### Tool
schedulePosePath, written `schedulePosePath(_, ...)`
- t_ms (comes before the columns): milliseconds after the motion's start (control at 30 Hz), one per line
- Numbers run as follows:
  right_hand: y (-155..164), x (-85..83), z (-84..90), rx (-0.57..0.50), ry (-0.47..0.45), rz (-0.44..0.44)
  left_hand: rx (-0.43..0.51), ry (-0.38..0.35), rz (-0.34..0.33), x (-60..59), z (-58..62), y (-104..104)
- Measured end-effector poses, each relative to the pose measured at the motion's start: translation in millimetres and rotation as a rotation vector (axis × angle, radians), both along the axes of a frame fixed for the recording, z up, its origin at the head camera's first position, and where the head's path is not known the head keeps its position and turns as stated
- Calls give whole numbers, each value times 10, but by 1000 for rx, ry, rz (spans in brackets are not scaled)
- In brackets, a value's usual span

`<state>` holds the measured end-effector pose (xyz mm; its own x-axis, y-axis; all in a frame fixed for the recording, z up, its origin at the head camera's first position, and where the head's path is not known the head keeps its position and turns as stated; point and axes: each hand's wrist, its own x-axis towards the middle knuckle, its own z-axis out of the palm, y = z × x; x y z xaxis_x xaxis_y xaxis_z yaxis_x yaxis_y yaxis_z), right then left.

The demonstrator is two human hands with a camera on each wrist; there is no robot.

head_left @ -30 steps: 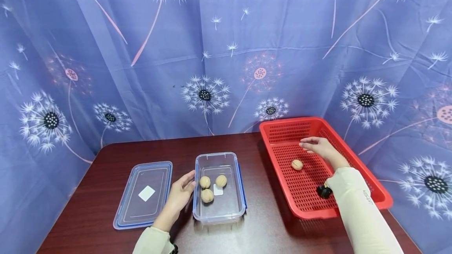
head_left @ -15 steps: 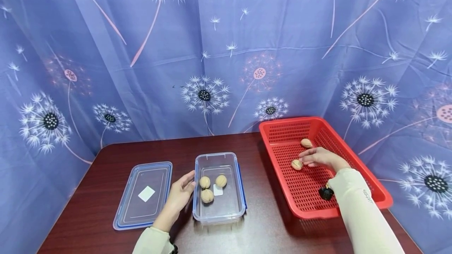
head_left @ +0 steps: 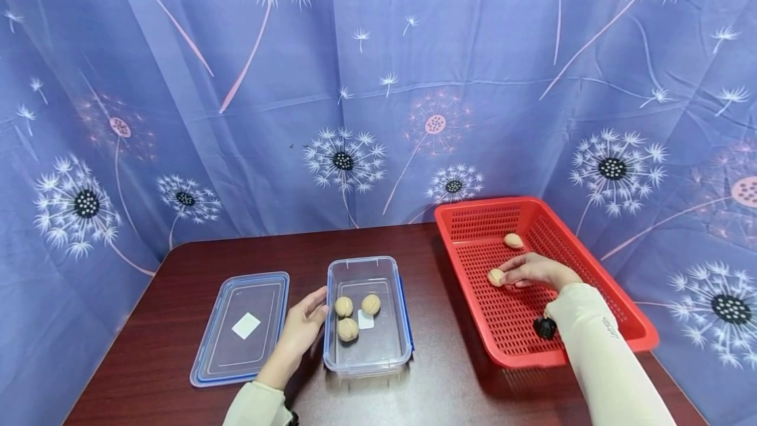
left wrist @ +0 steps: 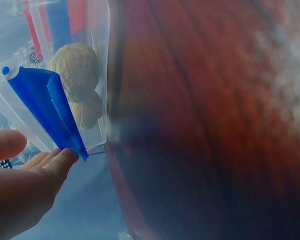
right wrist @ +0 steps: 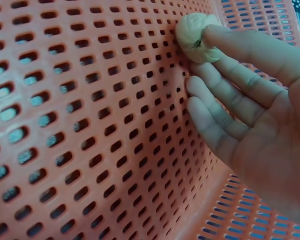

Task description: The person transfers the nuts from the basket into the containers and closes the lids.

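My right hand (head_left: 535, 271) reaches down into the red basket (head_left: 481, 331). Thumb and fingertips pinch a walnut (right wrist: 192, 37) that sits on the slotted basket floor. Farther back in the same basket lies another walnut (head_left: 513, 240). At the left, my left hand (head_left: 303, 322) rests against the near-left side of a clear plastic box (head_left: 378, 367). Its fingers look fairly straight and touch the blue latch flap (left wrist: 50, 105), with the thumb apart. Inside the box are three walnuts (head_left: 347, 329), two close together on the left and one to the right.
The box's clear lid (head_left: 236, 354), edged in blue with a white square label (head_left: 246, 325), lies flat left of the box. Everything stands on a dark reddish wooden table (head_left: 177, 288). A blue dandelion-patterned curtain (head_left: 378, 84) hangs behind and along both sides.
My right hand has moved nearer and down from the back walnut, uncovering it, and now pinches the front walnut in the basket. The left hand and the box have not moved.
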<state>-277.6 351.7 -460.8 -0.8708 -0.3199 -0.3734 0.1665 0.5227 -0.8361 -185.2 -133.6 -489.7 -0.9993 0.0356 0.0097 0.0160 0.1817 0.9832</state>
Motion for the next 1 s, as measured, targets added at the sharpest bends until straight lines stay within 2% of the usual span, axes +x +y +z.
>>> schedulePosePath(500, -19, 0, 16, 69, 47, -18, -4, 5, -4, 6, 4, -6)
schedulePosePath(800, -61, -19, 134, 92, 136, -73, -1, 6, -3, 1, -4, -4)
schedulePosePath(1000, -82, -10, 219, 155, 233, -76, -2, 10, -3, -9, 1, -9)
